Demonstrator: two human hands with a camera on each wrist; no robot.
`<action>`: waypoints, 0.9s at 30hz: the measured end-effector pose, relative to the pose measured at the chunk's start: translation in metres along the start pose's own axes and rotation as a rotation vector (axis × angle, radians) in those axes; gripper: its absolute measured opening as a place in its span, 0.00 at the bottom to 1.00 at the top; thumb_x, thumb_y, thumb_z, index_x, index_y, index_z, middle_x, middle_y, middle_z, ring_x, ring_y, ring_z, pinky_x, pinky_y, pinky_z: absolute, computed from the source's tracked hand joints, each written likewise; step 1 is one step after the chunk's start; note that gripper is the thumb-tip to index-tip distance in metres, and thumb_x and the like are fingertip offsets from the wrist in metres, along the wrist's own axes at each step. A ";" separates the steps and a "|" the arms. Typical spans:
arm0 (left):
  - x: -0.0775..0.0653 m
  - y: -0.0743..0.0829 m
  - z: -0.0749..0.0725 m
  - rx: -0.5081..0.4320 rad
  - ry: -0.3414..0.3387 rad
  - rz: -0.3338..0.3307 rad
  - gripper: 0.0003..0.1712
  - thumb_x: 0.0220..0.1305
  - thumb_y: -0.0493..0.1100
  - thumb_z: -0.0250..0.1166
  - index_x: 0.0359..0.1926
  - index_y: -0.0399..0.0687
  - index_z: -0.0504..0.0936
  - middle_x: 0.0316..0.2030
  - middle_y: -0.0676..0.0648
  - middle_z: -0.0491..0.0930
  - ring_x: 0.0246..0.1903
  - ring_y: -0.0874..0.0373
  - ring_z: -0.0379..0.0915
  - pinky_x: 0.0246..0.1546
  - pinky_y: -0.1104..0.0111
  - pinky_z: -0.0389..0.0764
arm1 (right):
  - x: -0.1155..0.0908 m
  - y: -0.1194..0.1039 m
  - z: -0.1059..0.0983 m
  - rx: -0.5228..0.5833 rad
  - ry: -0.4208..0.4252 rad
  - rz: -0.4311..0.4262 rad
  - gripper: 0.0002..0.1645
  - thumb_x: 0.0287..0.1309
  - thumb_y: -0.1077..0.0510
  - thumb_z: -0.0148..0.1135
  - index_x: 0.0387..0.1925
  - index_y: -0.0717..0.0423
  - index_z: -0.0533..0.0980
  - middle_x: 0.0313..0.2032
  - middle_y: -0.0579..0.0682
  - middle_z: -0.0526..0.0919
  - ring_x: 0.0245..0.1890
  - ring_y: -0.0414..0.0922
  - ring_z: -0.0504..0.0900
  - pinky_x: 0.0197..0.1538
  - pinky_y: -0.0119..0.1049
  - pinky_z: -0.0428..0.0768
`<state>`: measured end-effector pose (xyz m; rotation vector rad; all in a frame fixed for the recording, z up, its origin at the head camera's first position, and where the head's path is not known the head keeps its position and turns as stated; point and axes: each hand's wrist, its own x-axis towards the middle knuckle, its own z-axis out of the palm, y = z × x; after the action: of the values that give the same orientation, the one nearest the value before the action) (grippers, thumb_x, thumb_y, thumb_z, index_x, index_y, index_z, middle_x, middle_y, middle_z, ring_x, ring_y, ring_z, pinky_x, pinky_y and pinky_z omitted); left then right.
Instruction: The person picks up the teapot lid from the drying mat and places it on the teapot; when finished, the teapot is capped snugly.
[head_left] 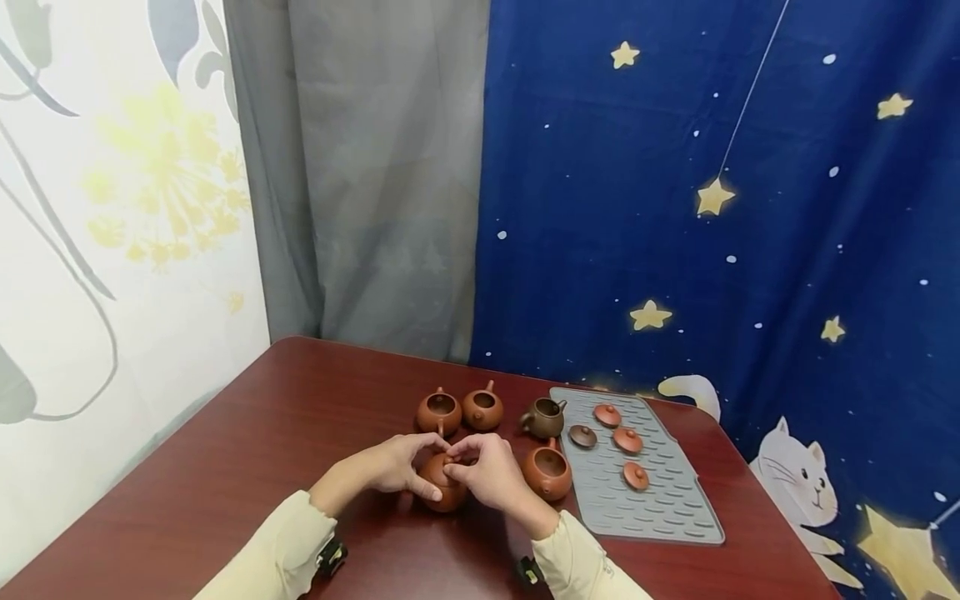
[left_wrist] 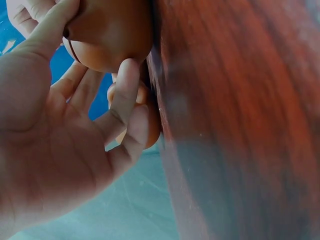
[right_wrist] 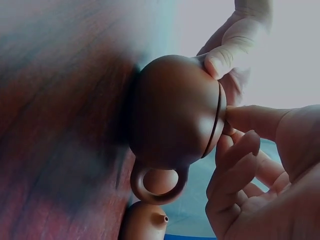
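Observation:
A reddish-brown clay teapot [head_left: 450, 498] stands on the table between both hands, its lid [right_wrist: 223, 116] seated on the top opening. My left hand [head_left: 390, 465] grips the pot from the side, thumb near the rim and fingers around the body by the spout. With thumb and fingers, my right hand [head_left: 491, 475] pinches the lid's knob [right_wrist: 228, 130]. The pot's loop handle [right_wrist: 159, 186] shows below the body in the right wrist view. Just behind the hands sit two lidless reddish teapots, one on the left [head_left: 439, 423] and another beside it [head_left: 482, 417].
Right of my hands stand a lidless reddish teapot [head_left: 547, 483] and a dark brown one [head_left: 543, 423]. A grey ridged mat [head_left: 637, 512] on the right bears three reddish lids and a dark brown lid [head_left: 582, 437]. Curtains hang behind the dark red table [head_left: 300, 417].

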<state>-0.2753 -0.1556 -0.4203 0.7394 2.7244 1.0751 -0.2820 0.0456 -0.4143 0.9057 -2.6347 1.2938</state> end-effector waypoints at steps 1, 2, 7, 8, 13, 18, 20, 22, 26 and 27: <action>0.000 -0.001 0.000 -0.003 -0.002 0.003 0.32 0.42 0.57 0.74 0.50 0.59 0.73 0.51 0.49 0.75 0.53 0.51 0.69 0.51 0.56 0.69 | 0.000 0.000 0.000 -0.002 -0.001 0.001 0.07 0.46 0.59 0.70 0.31 0.50 0.83 0.28 0.39 0.83 0.30 0.32 0.80 0.32 0.28 0.76; 0.000 -0.001 0.000 -0.005 -0.004 0.007 0.32 0.42 0.57 0.74 0.50 0.59 0.73 0.51 0.49 0.75 0.53 0.51 0.69 0.51 0.56 0.69 | 0.000 0.000 0.000 -0.005 -0.001 0.000 0.07 0.45 0.59 0.70 0.31 0.50 0.83 0.28 0.39 0.83 0.30 0.32 0.80 0.32 0.28 0.76; 0.000 -0.004 0.001 -0.020 -0.010 0.018 0.32 0.43 0.57 0.73 0.50 0.61 0.73 0.51 0.51 0.75 0.53 0.52 0.69 0.50 0.56 0.68 | -0.002 0.001 -0.002 0.013 -0.001 -0.007 0.07 0.45 0.60 0.71 0.31 0.51 0.83 0.27 0.40 0.84 0.29 0.33 0.81 0.31 0.28 0.76; 0.000 -0.005 0.000 -0.024 -0.011 0.021 0.32 0.43 0.57 0.73 0.50 0.61 0.73 0.51 0.51 0.75 0.53 0.52 0.69 0.50 0.56 0.69 | -0.002 0.001 -0.003 0.018 0.000 -0.006 0.07 0.45 0.60 0.71 0.31 0.51 0.83 0.27 0.40 0.84 0.28 0.34 0.80 0.30 0.28 0.76; 0.002 -0.004 -0.001 -0.034 -0.018 0.032 0.31 0.43 0.56 0.74 0.50 0.63 0.73 0.49 0.53 0.76 0.49 0.57 0.70 0.47 0.59 0.70 | -0.004 0.005 -0.011 0.016 0.008 0.036 0.08 0.44 0.57 0.71 0.31 0.50 0.83 0.26 0.40 0.83 0.23 0.37 0.79 0.24 0.31 0.75; 0.003 -0.001 -0.003 -0.009 -0.020 0.036 0.33 0.43 0.57 0.73 0.51 0.61 0.73 0.49 0.53 0.76 0.47 0.58 0.71 0.46 0.59 0.71 | -0.007 0.008 -0.027 0.035 0.010 0.084 0.07 0.47 0.58 0.69 0.32 0.49 0.82 0.28 0.41 0.83 0.19 0.39 0.79 0.23 0.33 0.77; 0.002 -0.001 -0.005 0.012 -0.019 0.042 0.33 0.43 0.58 0.73 0.52 0.60 0.72 0.50 0.52 0.76 0.46 0.59 0.72 0.46 0.60 0.71 | -0.009 0.008 -0.033 0.045 0.008 0.092 0.07 0.48 0.59 0.68 0.33 0.51 0.82 0.30 0.43 0.83 0.18 0.42 0.80 0.23 0.34 0.77; 0.002 -0.002 -0.005 0.012 -0.020 0.056 0.34 0.43 0.58 0.73 0.52 0.58 0.72 0.50 0.51 0.75 0.43 0.58 0.73 0.45 0.58 0.72 | -0.012 0.008 -0.040 0.044 0.006 0.102 0.08 0.49 0.58 0.67 0.34 0.52 0.82 0.30 0.44 0.83 0.19 0.46 0.81 0.23 0.35 0.77; 0.001 -0.003 -0.005 0.008 -0.035 0.073 0.34 0.44 0.59 0.72 0.53 0.57 0.72 0.50 0.51 0.75 0.43 0.57 0.73 0.45 0.57 0.72 | -0.016 0.015 -0.050 0.040 0.034 0.122 0.06 0.49 0.58 0.67 0.33 0.51 0.82 0.29 0.45 0.83 0.20 0.52 0.82 0.22 0.36 0.77; 0.001 -0.003 -0.004 0.005 -0.039 0.077 0.34 0.44 0.59 0.72 0.53 0.58 0.72 0.50 0.51 0.75 0.43 0.57 0.73 0.45 0.57 0.72 | -0.017 0.018 -0.052 0.047 0.048 0.131 0.06 0.49 0.59 0.67 0.32 0.51 0.82 0.28 0.45 0.83 0.20 0.53 0.81 0.22 0.36 0.77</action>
<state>-0.2790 -0.1598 -0.4192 0.8629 2.6870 1.0574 -0.2868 0.1007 -0.3986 0.7087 -2.6764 1.3937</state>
